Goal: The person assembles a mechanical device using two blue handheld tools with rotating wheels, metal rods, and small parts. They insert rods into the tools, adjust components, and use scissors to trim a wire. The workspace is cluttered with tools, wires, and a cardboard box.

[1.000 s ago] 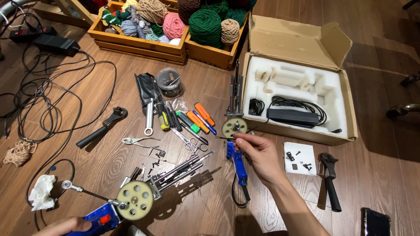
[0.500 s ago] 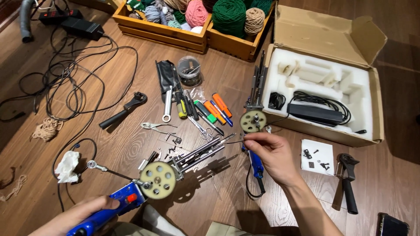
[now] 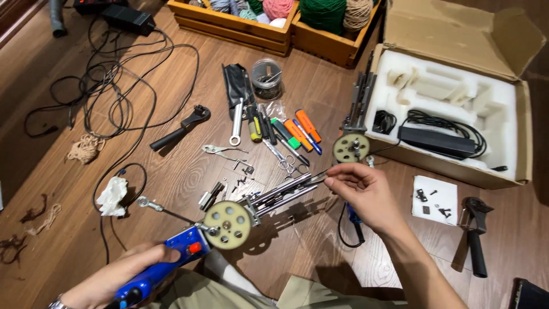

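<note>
— Where do we stand with the blue-handled tufting gun [image 3: 189,252]?

— We have it up off the wooden floor [image 3: 171,171] now, higher and more level than a second ago. Our left hand [image 3: 123,277] is closed around the blue grip at the bottom left, and the cream gear wheel [image 3: 227,224] sits just ahead of that hand.

— And the right hand?

— A second ago our right hand [image 3: 363,191] was down by the second gun [image 3: 351,146] that lies against the cardboard box [image 3: 457,97]. It has since come across to the one we hold, and its fingertips are pinched on the tip of the metal needle bars [image 3: 286,191]. So both hands are on one tool, one at each end.

— What does that mean for the work?

— We judge that the front end is what we are checking or adjusting; the other gun lies untouched beside the box.

— Anything near that matters?

— The small scissors [image 3: 283,160], the coloured screwdrivers [image 3: 297,130] and the wrench [image 3: 236,123] lie just beyond the needle tip. Tiny screws rest on the white paper [image 3: 436,199] to the right, well apart from both hands
</note>
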